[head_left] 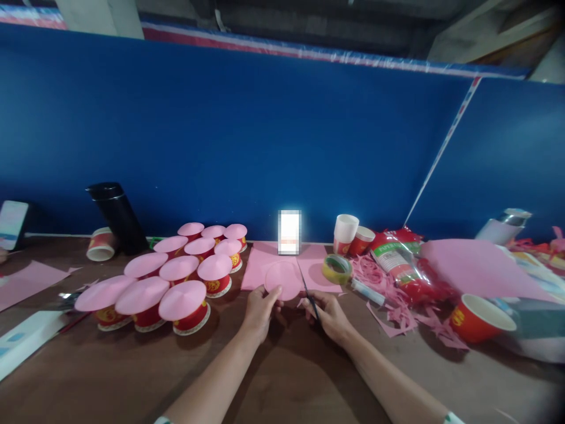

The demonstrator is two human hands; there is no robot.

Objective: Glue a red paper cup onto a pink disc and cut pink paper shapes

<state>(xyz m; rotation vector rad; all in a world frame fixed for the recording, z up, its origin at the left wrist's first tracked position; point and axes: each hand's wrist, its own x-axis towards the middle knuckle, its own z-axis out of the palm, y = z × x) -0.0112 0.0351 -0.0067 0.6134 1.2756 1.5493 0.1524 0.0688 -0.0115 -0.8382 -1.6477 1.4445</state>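
Between thumb and fingers, my left hand point(261, 309) pinches a round pink paper disc point(283, 280), held up in front of me. My right hand point(327, 315) is closed on a pair of scissors point(308, 291), whose dark blades point up and away along the disc's right side. A small pink scrap is by the right fingertips. Behind the disc, larger pink paper sheets point(256, 266) lie on the table. To the left stand rows of upside-down red paper cups point(189, 325), each topped with a shallow pink paper cone point(182, 300).
A lit phone point(289, 232) leans against the blue partition point(265, 129). Right of it are a tape roll point(337, 269), upright paper cups point(345, 232), pink offcuts point(397, 312), a red plastic packet point(399, 265) and a red cup point(481, 318). A black flask point(118, 218) stands left.
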